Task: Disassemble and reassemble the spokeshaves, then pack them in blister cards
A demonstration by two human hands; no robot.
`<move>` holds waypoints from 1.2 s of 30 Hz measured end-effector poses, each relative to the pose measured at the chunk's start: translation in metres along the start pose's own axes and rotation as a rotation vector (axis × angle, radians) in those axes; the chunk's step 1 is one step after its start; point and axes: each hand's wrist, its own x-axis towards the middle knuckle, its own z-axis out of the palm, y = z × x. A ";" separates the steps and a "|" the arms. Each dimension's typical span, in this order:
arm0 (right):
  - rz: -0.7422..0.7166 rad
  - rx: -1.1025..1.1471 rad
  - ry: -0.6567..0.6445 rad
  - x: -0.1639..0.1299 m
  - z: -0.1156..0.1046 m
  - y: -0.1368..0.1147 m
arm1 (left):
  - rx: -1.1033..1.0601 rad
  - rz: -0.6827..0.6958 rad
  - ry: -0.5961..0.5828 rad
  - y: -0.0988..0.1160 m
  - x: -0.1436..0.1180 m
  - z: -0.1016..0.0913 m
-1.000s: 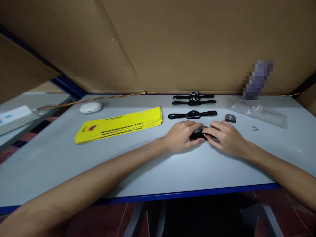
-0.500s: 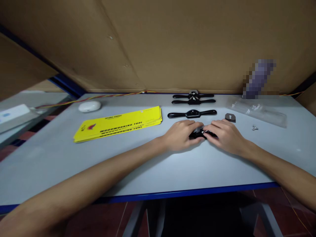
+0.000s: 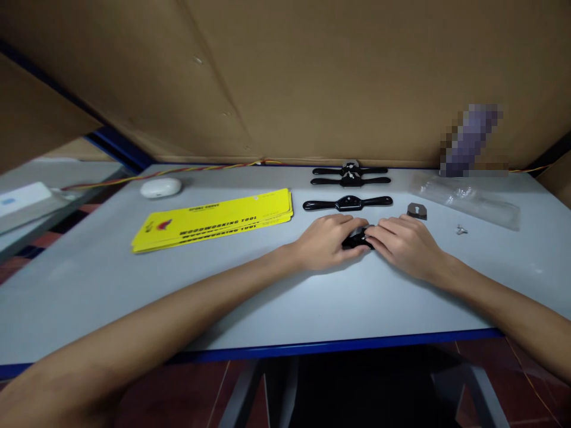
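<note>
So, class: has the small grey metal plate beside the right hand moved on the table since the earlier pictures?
No. The grey metal plate lies in the same spot relative to the nearest black spokeshave and the small screw; only the camera shifted slightly.

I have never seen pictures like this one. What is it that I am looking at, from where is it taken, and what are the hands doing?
There is no machine here. A person wears a camera on the head, so you look forward and down along both bare arms at a grey table.

The left hand and the right hand meet over a small black tool. Both touch it, and it is mostly hidden under the fingers.

Behind them lie three black two-handled tools, one near and two by the cardboard wall. To the left are yellow cards printed "WOODWORKING TOOL" and a white case. To the right lie a small grey metal plate, a tiny screw and a clear plastic bag.
</note>
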 end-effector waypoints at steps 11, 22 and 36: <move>-0.052 -0.137 -0.239 0.019 -0.015 -0.003 | -0.012 -0.015 -0.039 0.001 0.001 -0.002; -0.001 0.108 -0.261 0.008 -0.014 0.006 | -0.002 -0.018 -0.025 0.001 0.001 0.001; 0.076 0.220 -0.146 0.006 -0.007 0.014 | -0.002 -0.013 -0.016 0.000 0.000 -0.001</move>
